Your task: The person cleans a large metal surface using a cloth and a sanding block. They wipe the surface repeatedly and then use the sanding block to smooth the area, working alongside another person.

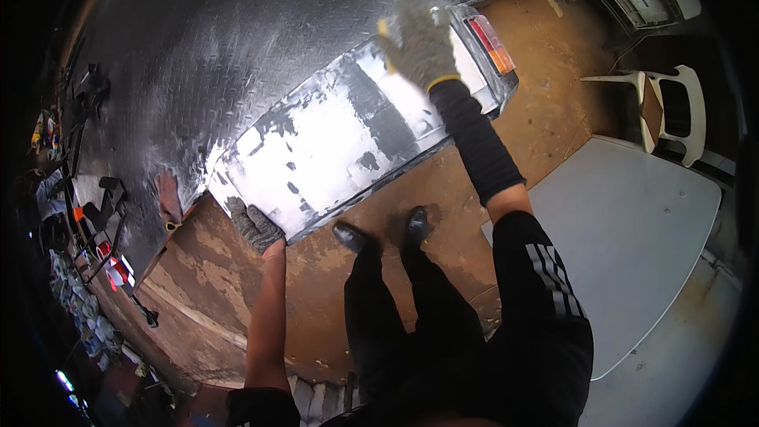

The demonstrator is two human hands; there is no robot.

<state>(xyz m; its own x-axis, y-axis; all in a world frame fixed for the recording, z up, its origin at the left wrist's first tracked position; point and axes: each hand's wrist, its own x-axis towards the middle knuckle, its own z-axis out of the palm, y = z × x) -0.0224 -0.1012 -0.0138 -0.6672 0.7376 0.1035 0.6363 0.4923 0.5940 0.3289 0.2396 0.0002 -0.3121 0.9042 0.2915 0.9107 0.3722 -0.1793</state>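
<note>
A long vehicle body panel (300, 150), patched in white and grey, runs diagonally beside a black textured bed floor (198, 47). A red and orange tail light (492, 45) sits at its far right end. My left hand (254, 225), in a dark grey knit glove, rests with fingers extended on the panel's near left corner. My right hand (423, 43), in a grey-green glove with yellow trim, lies flat over the panel's top near the tail light, thumb apart. Its fingertips are blurred, and anything under the palm is hidden. A dark sleeve (478, 138) covers that forearm.
A reddish glove (168, 199) lies on the bed's left edge. At right are a grey tabletop (632, 229) and a pale plastic chair (686, 115). My shoes (352, 236) stand on worn brown floor close to the panel. Assorted clutter (83, 308) lines the left side.
</note>
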